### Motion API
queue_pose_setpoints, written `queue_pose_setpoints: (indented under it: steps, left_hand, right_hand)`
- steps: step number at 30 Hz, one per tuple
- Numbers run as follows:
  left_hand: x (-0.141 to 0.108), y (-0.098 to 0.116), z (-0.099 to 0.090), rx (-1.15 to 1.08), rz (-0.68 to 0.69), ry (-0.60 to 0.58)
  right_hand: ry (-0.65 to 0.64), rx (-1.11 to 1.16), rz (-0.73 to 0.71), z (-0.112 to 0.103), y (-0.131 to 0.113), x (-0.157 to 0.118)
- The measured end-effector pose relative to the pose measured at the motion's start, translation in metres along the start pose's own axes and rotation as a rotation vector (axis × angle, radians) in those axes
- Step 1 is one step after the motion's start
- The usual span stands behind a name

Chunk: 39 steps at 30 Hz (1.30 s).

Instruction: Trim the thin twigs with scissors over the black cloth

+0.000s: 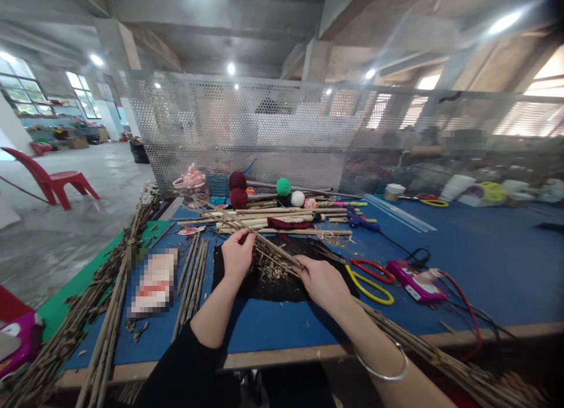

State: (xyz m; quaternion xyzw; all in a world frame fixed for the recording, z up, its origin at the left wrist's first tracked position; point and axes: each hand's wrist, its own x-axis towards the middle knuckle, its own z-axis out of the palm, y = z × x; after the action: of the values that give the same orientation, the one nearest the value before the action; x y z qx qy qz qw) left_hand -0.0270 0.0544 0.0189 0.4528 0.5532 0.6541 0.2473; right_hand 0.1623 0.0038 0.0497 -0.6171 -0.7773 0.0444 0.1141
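Observation:
A long bundle of dry twigs (279, 248) runs slantwise across the table from upper left to lower right. My left hand (238, 255) pinches it near its upper end. Farther down its length, my right hand (324, 282) is wrapped around it. Below the stalks lies a black cloth (229, 287), scattered with dry leaf crumbs (273, 268). The lower end of the bundle passes under my right forearm and hangs past the table edge. Scissors with one yellow and one red handle (372, 286) rest at the cloth's right side.
Another twig bundle (106, 326) and cut sticks (191, 285) lie left. Behind my hands are more sticks, yarn balls (283, 186) and a blue glue gun (362, 221). A purple power socket (416, 283) with cables sits right. Perforated metal screening (247, 132) bounds the table's back.

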Motion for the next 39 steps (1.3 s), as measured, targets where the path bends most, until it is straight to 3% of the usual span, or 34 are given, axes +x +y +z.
queue_pose_setpoints:
  steps: [7, 10, 12, 14, 18, 25, 33, 39]
  left_hand:
    - [-0.002, 0.003, -0.002, 0.031, 0.026, -0.272]
    - [-0.003, 0.001, -0.002, 0.08, -0.029, -0.488]
    - [-0.003, -0.002, -0.002, 0.114, -0.053, -0.554]
    - [-0.002, -0.004, -0.001, 0.091, -0.082, -0.518]
    - [0.005, -0.006, -0.004, -0.102, -0.167, -0.327]
    - [0.016, -0.003, -0.011, -0.396, -0.154, 0.0]
    - [0.016, -0.004, -0.011, -0.259, 0.027, 0.056]
    - [0.018, -0.014, -0.011, -0.141, 0.02, 0.132]
  right_hand:
    - [0.095, -0.009, 0.03, -0.006, 0.024, 0.016]
    - [0.016, 0.171, -0.05, -0.016, 0.034, 0.027]
    - [-0.068, 0.296, -0.106, -0.022, 0.037, 0.032]
    - [-0.137, 0.369, -0.124, -0.026, 0.037, 0.035]
    - [-0.23, 0.429, -0.103, -0.024, 0.04, 0.035]
    - [-0.255, 0.484, -0.068, -0.018, 0.061, 0.019]
    - [-0.293, 0.574, -0.04, -0.015, 0.058, 0.003]
    - [-0.269, 0.549, -0.053, -0.011, 0.061, 0.004]
